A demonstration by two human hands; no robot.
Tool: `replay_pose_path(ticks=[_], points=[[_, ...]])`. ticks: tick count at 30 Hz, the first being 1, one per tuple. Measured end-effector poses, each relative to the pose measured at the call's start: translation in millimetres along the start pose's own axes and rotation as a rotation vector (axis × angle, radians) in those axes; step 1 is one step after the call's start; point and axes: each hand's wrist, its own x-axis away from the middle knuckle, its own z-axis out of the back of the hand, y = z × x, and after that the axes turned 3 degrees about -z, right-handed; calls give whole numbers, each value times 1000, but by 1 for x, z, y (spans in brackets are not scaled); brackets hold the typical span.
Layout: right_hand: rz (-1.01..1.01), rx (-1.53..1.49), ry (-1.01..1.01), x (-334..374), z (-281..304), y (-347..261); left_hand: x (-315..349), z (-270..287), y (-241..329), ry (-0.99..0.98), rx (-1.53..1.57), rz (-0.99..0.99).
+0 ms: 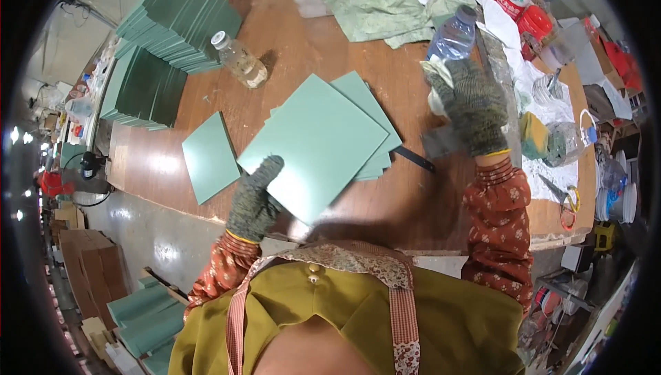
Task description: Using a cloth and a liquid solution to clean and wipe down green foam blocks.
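My left hand (pixel 256 199), in a dark knitted glove, grips the near left edge of a pale green square panel (pixel 323 137), thumb on top. The panel is raised over several similar panels (pixel 368 103) that lie fanned on the table. My right hand (pixel 475 110), gloved alike, is closed on a crumpled white cloth (pixel 438 86) at the table's right side. A blurred grey flat piece (pixel 443 142) shows beside its wrist; I cannot tell whether the hand holds it. Just beyond the right hand stands a clear bluish plastic bottle (pixel 454 34).
Tall stacks of green panels (pixel 148 86) stand at the left, with a single panel (pixel 211 158) nearer. A clear white-capped bottle (pixel 239 60) stands beyond the raised panel. A dark strip (pixel 415 159) pokes out beneath the fanned panels. Green rags (pixel 375 3) lie at the back.
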Motion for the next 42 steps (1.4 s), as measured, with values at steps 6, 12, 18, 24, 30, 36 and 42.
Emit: replay_pose_path(ticks=[6, 12, 18, 24, 30, 36, 42], points=[[-191, -198, -309, 24, 30, -44, -20, 5, 26, -44, -206, 15], [-3, -232, 55, 105, -36, -100, -30, 6, 53, -176, -532, 168], [104, -381, -97, 148, -3, -116, -49, 6, 75, 43, -1924, -585], [155, -549, -363, 174, 47, -118, -76, -36, 27, -192, -1725, -982], [141, -662, -214, 211, 47, -124, -62, -60, 1, -49, -1947, -942], [-137, -626, -220, 197, 53, -116, -43, -42, 19, -230, -1991, -891], [-619, -965, 247, 132, 58, -125, -10, 2, 45, -829, -1798, -1065]])
